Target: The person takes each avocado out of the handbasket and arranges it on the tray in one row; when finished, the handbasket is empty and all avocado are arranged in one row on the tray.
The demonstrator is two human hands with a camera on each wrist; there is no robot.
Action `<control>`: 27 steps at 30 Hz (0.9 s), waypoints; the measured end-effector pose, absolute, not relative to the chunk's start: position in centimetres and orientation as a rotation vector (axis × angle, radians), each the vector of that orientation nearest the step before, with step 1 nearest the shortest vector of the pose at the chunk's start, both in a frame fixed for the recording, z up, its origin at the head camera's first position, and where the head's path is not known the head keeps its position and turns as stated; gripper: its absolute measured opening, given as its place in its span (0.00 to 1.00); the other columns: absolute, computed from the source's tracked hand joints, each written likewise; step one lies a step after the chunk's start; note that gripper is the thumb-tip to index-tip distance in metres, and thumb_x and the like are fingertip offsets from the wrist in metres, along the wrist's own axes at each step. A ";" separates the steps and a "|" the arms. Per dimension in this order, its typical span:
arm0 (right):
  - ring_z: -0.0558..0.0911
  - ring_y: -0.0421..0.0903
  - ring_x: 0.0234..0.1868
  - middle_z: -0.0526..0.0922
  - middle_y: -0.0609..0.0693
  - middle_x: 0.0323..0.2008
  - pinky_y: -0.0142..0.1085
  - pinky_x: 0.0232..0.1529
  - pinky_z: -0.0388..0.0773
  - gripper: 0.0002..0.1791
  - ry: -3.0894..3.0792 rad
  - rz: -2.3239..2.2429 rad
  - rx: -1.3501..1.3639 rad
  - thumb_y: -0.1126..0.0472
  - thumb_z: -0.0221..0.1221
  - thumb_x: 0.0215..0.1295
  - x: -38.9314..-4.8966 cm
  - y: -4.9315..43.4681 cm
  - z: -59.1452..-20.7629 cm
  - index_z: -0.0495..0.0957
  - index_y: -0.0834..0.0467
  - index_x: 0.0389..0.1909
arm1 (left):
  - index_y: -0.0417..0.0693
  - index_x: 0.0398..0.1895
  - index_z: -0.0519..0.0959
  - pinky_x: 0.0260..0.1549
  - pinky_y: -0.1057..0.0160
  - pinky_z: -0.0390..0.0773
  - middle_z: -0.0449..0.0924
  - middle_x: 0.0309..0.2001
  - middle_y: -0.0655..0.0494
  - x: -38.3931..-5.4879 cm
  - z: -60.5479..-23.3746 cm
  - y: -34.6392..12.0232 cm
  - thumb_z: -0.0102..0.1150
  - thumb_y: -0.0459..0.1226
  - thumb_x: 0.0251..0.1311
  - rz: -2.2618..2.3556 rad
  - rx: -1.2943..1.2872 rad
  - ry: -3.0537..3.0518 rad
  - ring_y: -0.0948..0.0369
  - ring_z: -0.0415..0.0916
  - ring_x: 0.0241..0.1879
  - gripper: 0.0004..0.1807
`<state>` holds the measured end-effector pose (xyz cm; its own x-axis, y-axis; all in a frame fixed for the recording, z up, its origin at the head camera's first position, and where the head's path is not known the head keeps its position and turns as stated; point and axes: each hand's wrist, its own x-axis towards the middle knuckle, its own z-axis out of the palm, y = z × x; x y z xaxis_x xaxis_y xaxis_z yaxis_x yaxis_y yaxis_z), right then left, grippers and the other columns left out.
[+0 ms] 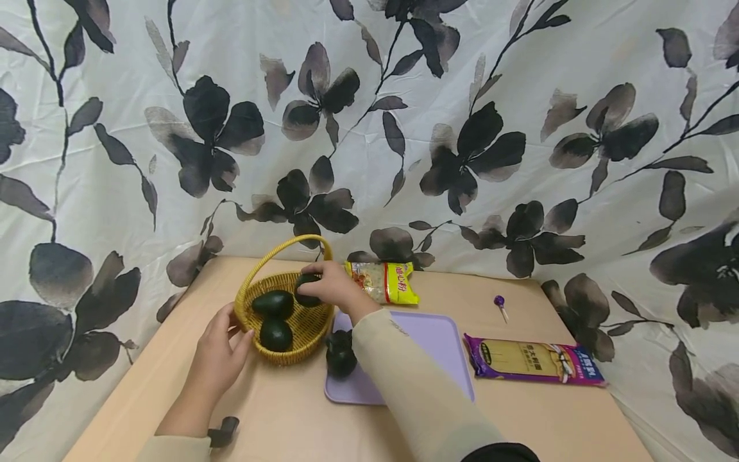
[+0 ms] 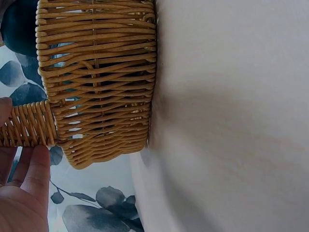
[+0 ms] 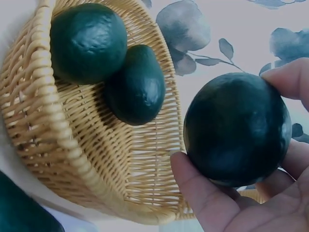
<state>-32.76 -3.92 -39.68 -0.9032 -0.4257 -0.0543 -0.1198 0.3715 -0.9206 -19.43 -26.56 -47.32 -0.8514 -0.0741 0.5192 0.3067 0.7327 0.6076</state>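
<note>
A yellow wicker basket point(image 1: 314, 330) with an arched handle stands on the table, holding two dark green avocados point(image 1: 274, 304). My left hand point(image 1: 216, 353) is at its left side. Thumb and fingers pinch the base of the basket's handle point(image 2: 29, 124) in the left wrist view. Over the basket's right rim, my right hand point(image 1: 335, 289) grips another avocado point(image 3: 236, 129) between thumb and fingers. The two avocados in the basket lie against each other in the right wrist view. More dark avocado shapes point(image 1: 340, 356) sit at the left edge of the lilac tray point(image 1: 444, 333), beside the right sleeve.
Behind the tray lies a yellow-and-clear food packet point(image 1: 398, 283). To the right are a purple lollipop point(image 1: 500, 305) and a purple pack of noodles point(image 1: 534, 361) on the tan table point(image 1: 554, 423). A floral curtain point(image 1: 369, 147) hangs along the table's back.
</note>
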 end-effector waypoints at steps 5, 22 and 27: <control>0.83 0.47 0.48 0.81 0.52 0.56 0.41 0.46 0.89 0.28 2.317 -1.575 -0.509 0.56 0.71 0.59 -32.6 -2.5 -39.6 0.81 0.50 0.63 | 0.36 0.68 0.65 0.56 0.44 0.82 0.75 0.55 0.41 -19.4 -47.1 -26.5 0.65 0.24 0.61 -0.970 -0.178 -2.409 0.43 0.79 0.56 0.32; 0.82 0.53 0.51 0.78 0.56 0.59 0.41 0.45 0.90 0.29 2.277 -1.647 -0.521 0.58 0.71 0.59 -31.7 2.3 -41.5 0.80 0.54 0.64 | 0.36 0.68 0.65 0.57 0.44 0.82 0.75 0.56 0.41 -19.2 -47.0 -26.4 0.65 0.24 0.62 -0.975 -0.177 -2.414 0.43 0.78 0.57 0.32; 0.79 0.52 0.54 0.77 0.54 0.61 0.40 0.49 0.89 0.28 2.348 -1.642 -0.521 0.57 0.72 0.58 -31.2 3.3 -41.8 0.82 0.48 0.61 | 0.35 0.68 0.65 0.56 0.44 0.82 0.75 0.55 0.41 -19.2 -47.0 -26.4 0.65 0.24 0.61 -0.972 -0.182 -2.400 0.43 0.79 0.56 0.33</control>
<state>-31.16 3.25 -41.75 -0.9107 -0.4128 0.0155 -0.1562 0.3094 -0.9380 -19.19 -26.43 -47.04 -0.8457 -0.0742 0.5285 0.3144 0.7309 0.6057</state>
